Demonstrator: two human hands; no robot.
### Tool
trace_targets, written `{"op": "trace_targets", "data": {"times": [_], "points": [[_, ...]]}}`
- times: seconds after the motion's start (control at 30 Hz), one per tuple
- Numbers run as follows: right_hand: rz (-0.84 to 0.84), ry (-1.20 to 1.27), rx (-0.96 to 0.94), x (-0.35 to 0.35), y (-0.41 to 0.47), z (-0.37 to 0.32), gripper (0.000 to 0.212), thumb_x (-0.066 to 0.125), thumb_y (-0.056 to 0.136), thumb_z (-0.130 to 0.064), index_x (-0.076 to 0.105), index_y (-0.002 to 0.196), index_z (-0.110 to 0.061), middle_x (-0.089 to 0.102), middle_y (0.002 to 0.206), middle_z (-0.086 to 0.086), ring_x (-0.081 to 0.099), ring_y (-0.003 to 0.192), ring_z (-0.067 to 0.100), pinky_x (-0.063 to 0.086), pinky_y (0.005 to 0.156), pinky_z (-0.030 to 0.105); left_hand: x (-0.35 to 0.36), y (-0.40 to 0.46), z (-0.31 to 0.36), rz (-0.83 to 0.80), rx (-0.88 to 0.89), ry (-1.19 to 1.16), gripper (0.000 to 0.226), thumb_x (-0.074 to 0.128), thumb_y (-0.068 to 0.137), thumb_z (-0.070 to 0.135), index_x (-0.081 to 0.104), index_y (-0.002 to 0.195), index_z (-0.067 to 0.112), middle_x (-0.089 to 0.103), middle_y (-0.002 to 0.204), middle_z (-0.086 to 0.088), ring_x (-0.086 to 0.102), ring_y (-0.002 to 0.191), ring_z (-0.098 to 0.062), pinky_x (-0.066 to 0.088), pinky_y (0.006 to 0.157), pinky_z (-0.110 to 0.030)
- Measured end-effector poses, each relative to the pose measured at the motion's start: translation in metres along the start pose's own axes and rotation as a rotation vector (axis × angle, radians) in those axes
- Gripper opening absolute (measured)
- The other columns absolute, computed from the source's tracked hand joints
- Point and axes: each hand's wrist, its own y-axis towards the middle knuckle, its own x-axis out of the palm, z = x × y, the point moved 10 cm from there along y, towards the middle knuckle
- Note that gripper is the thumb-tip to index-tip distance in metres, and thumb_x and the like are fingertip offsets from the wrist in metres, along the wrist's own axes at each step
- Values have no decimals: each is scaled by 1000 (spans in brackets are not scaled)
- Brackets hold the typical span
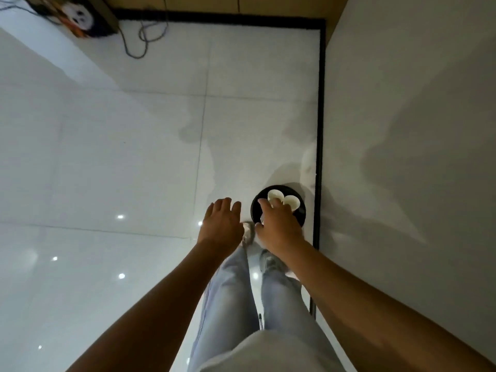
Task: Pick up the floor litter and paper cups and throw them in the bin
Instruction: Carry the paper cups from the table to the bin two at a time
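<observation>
Head | glossy white tile floor (112, 162) | black bin (255, 208) beside wall (402, 103), apparently

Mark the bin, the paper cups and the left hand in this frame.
bin (302, 216), head view, on the right part of its black rim.
paper cups (275, 195), head view, on the left cup's white opening.
left hand (222, 224), head view, on its back.

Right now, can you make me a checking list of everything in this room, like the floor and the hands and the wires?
Surface: glossy white tile floor, no litter seen.
Job's things: black bin by the wall; two white paper cups over its opening.
Clutter: nothing seen.
Grippers: left hand open, empty; right hand over the bin, grip on the cups unclear.
Cables: dark cables at the far wall.
Surroundings: white wall, orange-and-white box.
</observation>
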Motion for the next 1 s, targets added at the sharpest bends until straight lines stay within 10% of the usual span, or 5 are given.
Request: {"op": "trace_targets", "data": {"times": [0.4, 1.0], "points": [[-114, -466, -502, 37, -139, -207, 55, 50, 96, -31, 29, 145, -20, 39, 144, 8, 43, 123, 28, 43, 97, 36, -25, -261, -117, 233, -534, -268, 46, 43, 97, 31, 39, 138, 12, 41, 141, -10, 34, 132, -27, 24, 113, -34], [-322, -897, -1226, 346, -409, -559, 53, 48, 95, -25, 30, 145, -19, 40, 141, 7, 44, 122, 27, 41, 96, 36, 152, -705, -370, 443, -1273, -664, 49, 44, 97, 32, 36, 142, 13, 40, 143, -7, 35, 133, -23, 24, 114, -33]]}}
